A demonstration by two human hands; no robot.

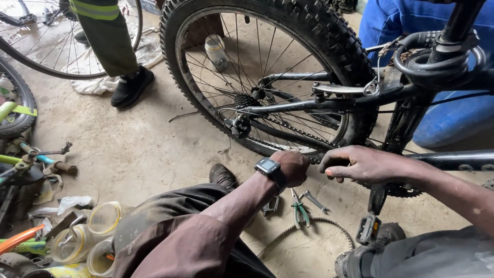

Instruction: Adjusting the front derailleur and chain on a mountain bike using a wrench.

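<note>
I see my left hand (291,167), wristwatch (267,166) on it, curled into a fist low against the rear wheel (329,31) beside the chain (293,128); whether it grips anything I cannot tell; right hand (363,163) pinched, fingers together, by the crank; pliers (300,210) and spanner (314,200) lie on the floor below.

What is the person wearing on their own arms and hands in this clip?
Both hands are bare, no gloves. The left hand has a square-faced black smartwatch at the wrist, with a dark brown sleeve pushed up the forearm. The right hand and forearm show no sleeve.
</note>
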